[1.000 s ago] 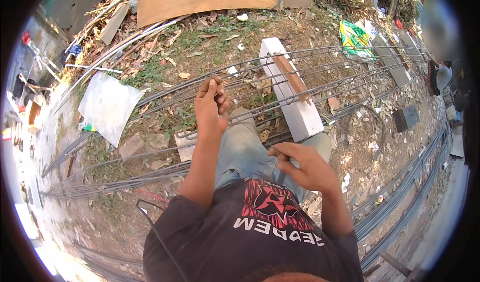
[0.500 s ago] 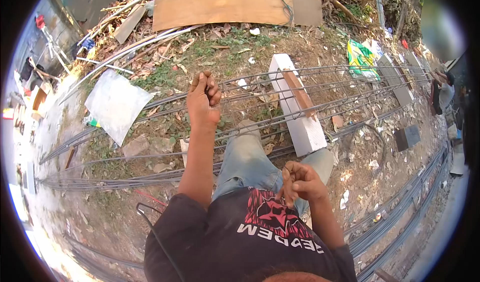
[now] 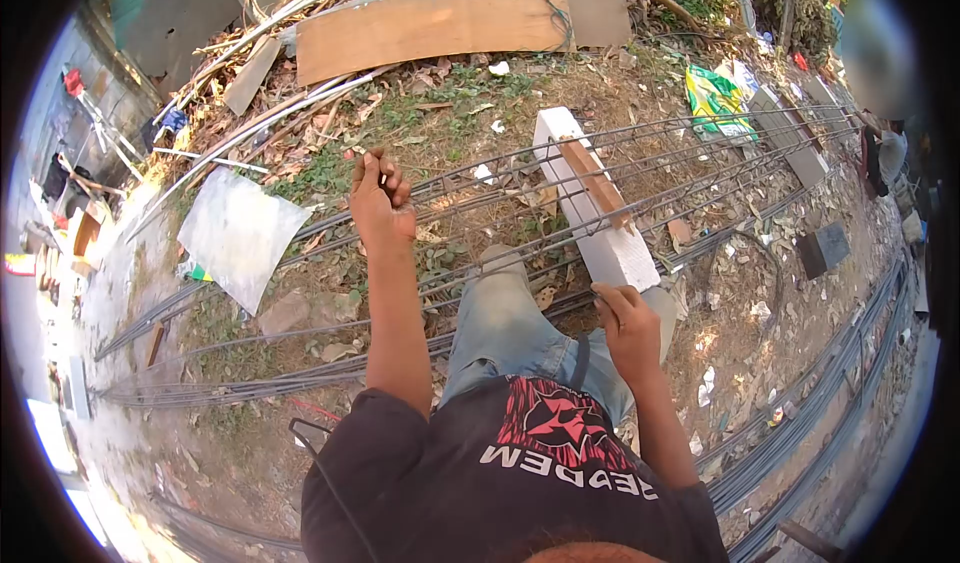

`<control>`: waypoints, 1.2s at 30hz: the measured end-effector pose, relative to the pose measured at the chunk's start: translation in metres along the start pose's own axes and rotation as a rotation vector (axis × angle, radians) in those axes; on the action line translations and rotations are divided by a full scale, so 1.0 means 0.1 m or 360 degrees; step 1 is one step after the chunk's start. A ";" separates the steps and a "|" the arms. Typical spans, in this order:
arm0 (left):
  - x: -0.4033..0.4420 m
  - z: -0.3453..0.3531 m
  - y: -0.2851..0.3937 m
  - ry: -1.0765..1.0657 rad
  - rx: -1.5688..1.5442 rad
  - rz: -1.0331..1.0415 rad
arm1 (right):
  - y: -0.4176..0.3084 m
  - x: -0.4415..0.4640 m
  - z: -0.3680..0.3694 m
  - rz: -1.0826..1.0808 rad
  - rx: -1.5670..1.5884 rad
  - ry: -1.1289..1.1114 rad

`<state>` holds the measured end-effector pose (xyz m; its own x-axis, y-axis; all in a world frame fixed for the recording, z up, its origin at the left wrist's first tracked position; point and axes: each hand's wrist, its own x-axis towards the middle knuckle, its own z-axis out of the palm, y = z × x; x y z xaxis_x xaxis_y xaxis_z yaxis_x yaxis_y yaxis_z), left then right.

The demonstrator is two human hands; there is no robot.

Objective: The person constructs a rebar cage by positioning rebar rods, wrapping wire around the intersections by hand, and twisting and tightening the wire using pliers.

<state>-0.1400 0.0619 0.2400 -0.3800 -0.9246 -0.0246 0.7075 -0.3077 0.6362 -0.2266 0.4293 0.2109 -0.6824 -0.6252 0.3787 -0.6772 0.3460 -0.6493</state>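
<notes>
My left hand (image 3: pixel 382 201) is raised over the long steel rebar cage (image 3: pixel 470 276), with its fingers curled inward. Whatever may lie between thumb and fingers is too small to make out. Closer to my body, my right hand (image 3: pixel 632 331) is closed, thumb against bent fingers, just below the near end of a white block (image 3: pixel 622 260). What it pinches, if anything, is hidden. The cage's bars cross above the white block, and a brown wooden piece (image 3: pixel 592 181) lies on that block. My knees are beside the near bars.
A clear plastic sheet (image 3: pixel 240 233) lies at left. Bundled rebar (image 3: pixel 840 393) runs along the right. Wooden boards (image 3: pixel 430 35) lie at the back, near a green-yellow sack (image 3: pixel 712 103). A dark block (image 3: pixel 824 250) and another person (image 3: pixel 885 158) are at right.
My right hand has moved up and away from my shirt, toward the white block, and its fingers have closed more. My left hand has shifted slightly left and stays curled.
</notes>
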 end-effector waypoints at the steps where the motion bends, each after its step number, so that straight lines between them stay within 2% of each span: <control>1: 0.05 -0.02 -0.02 -0.0012 0.0010 -0.0011 | 0.04 -0.07 -0.01 0.0267 0.0290 -0.0423; 3: 0.16 -0.11 -0.05 -0.0018 0.0023 -0.0018 | -0.06 -0.13 -0.15 0.0796 0.0863 -0.1284; 4: 0.21 -0.16 -0.06 0.0014 0.0063 -0.0036 | -0.15 -0.13 -0.25 0.0786 0.0942 -0.1293; 7: 0.30 -0.32 -0.12 -0.0050 0.0049 -0.0135 | -0.03 -0.08 -0.35 0.0121 0.0897 -0.0511; 9: 0.26 -0.31 -0.16 -0.0027 0.0021 -0.0152 | 0.19 0.00 -0.33 -0.0037 0.0670 -0.0258; 11: 0.29 -0.36 -0.19 0.0006 -0.0031 -0.0166 | 0.35 -0.21 -0.24 0.0694 0.1135 -0.0166; 12: 0.31 -0.37 -0.23 0.0027 -0.0002 -0.0193 | 0.24 -0.25 -0.29 0.0847 0.0950 -0.0340; 13: 0.32 -0.38 -0.28 0.0072 0.0026 -0.0202 | 0.30 -0.37 -0.25 0.0813 0.1047 -0.0496; 15: 0.29 -0.43 -0.29 0.0198 0.0108 -0.0234 | 0.13 -0.41 -0.34 0.0535 0.0979 -0.0934; 18: 0.25 -0.53 -0.41 0.0208 0.0120 -0.0312 | -0.08 -0.32 -0.61 0.0474 0.1173 -0.0648; 19: 0.27 -0.57 -0.46 0.0159 0.0105 -0.0340 | -0.15 -0.26 -0.64 0.0615 0.1292 -0.0300; 21: 0.17 -0.55 -0.48 0.0153 0.0008 -0.0367 | -0.04 -0.06 -0.63 0.0570 0.0786 0.0051; 24: 0.12 -0.50 -0.43 0.0181 -0.0126 -0.0360 | 0.53 -0.12 -0.51 0.0537 0.0606 -0.0226; 27: 0.18 -0.57 -0.29 0.0247 -0.0187 -0.0247 | 0.40 -0.33 -0.23 0.0706 0.0496 -0.0852; 28: 0.22 -0.60 -0.25 0.0260 -0.0191 -0.0204 | 0.40 -0.43 -0.14 0.0571 0.0581 -0.0992; 31: 0.31 -0.68 -0.17 0.0368 -0.0167 -0.0106 | 0.19 -0.44 -0.26 0.0802 0.1010 -0.1341; 35: 0.26 -0.64 -0.30 0.0359 -0.0070 -0.0137 | 0.12 -0.26 -0.70 0.0299 0.1467 -0.1320; 36: 0.23 -0.61 -0.37 0.0271 -0.0109 -0.0178 | 0.15 -0.23 -0.73 0.0188 0.1619 -0.1083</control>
<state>-0.1387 0.0379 0.1683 -0.3563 -0.9067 -0.2258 0.7076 -0.4196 0.5686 -0.2413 0.5002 0.2410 -0.2362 -0.9699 0.0596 0.1094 -0.0875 -0.9901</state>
